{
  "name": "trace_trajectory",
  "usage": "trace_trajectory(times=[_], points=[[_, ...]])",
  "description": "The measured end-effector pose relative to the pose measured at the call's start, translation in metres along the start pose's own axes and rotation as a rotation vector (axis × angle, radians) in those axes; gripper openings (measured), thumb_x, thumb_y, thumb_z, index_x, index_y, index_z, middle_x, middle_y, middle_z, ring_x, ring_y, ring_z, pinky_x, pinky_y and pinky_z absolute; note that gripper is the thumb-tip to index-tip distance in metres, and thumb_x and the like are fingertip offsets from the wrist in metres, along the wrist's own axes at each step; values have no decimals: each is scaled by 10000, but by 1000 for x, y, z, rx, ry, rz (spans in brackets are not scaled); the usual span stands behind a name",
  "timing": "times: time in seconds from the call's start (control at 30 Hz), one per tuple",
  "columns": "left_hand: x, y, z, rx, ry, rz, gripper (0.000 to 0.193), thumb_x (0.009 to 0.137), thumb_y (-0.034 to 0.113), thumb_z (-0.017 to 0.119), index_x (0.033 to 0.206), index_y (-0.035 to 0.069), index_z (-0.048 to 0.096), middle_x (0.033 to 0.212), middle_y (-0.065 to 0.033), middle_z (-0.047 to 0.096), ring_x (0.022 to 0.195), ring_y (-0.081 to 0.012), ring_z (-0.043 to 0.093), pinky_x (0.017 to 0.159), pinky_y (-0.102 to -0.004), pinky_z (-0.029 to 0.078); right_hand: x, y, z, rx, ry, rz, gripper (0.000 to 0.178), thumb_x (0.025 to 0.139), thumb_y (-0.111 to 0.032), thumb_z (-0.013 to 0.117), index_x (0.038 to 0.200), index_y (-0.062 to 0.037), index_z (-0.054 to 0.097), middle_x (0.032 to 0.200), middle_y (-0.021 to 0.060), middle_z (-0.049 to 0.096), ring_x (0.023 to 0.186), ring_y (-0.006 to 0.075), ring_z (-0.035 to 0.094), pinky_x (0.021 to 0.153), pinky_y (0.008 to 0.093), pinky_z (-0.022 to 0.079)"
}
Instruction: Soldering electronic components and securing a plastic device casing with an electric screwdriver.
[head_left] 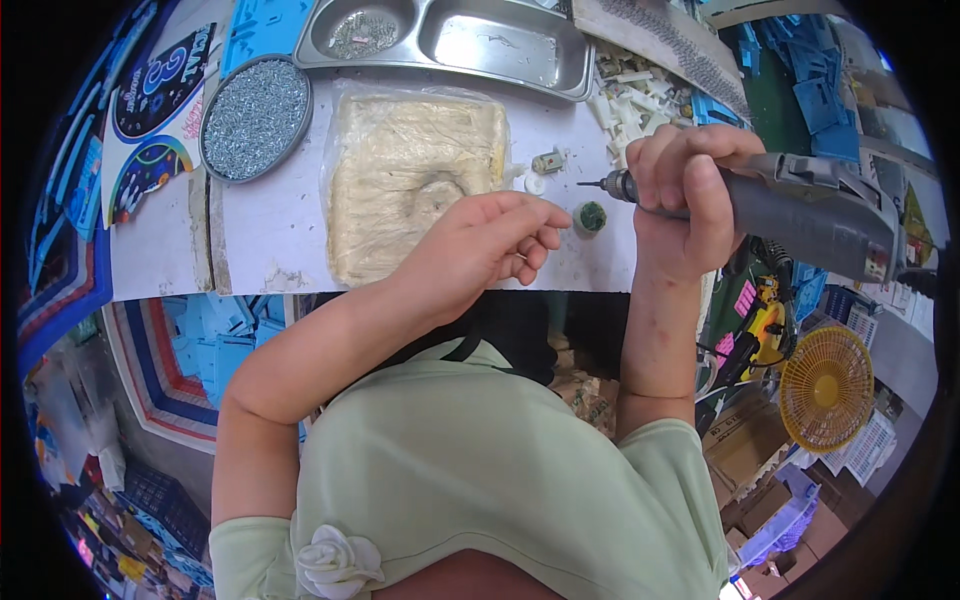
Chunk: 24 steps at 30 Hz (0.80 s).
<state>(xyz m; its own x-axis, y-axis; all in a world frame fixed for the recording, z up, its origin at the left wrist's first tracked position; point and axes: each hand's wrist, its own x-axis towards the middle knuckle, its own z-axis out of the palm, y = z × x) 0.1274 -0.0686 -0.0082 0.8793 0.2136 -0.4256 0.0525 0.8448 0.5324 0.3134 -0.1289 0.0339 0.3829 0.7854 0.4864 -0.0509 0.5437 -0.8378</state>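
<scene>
My right hand (690,190) is wrapped round a dark grey electric screwdriver (810,218), held level above the table with its thin bit pointing left. My left hand (500,240) is closed in a pinch at the near edge of a plastic-wrapped tan pad (400,175); anything between its fingertips is too small to make out. Just right of those fingertips stands a small round pot (590,217) with dark green contents. Behind them lie a small greyish part (547,161) and a round white piece (535,184).
A round tray of small metal screws (256,118) sits at the left. At the back stands a compartmented steel tray (490,45), with white plastic parts (640,95) heaped beside it. Blue parts (215,345) fill a bin below left. A yellow fan (826,390) is at the right.
</scene>
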Motion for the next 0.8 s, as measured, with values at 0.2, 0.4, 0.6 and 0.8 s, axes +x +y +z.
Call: trace_trajectory(times=[0.2,0.4,0.6,0.8], points=[[-6,-7,1,-46,-60,-36,417,1065,278,487,1294,-58,581,1093,-92,652,931,-145,620,838,-296,527,-10,26,-7,-224,168,96,111,906,42,562,1014,39,539,671,81,541,544,156,494,565,335,441],[-10,-7,3,-108,0,-50,554,1092,325,367,1404,-127,442,1339,-244,580,1204,-286,603,1057,-398,483,-17,27,-13,-307,189,134,128,911,31,556,1038,22,547,681,72,530,553,151,487,572,335,437],[-8,-5,8,-170,33,-40,583,1096,342,340,1421,-137,412,1390,-278,540,1279,-335,568,1097,-420,461,-12,-7,-7,-64,37,49,174,946,-83,546,1114,-39,556,642,5,436,568,135,435,582,332,373],[-8,-5,5,-268,-40,-98,567,1099,351,350,1368,-135,464,1307,-271,587,1217,-339,607,1073,-427,480,-11,-46,27,109,-77,89,280,930,-228,683,1080,-70,507,645,19,488,560,148,471,573,325,405]])
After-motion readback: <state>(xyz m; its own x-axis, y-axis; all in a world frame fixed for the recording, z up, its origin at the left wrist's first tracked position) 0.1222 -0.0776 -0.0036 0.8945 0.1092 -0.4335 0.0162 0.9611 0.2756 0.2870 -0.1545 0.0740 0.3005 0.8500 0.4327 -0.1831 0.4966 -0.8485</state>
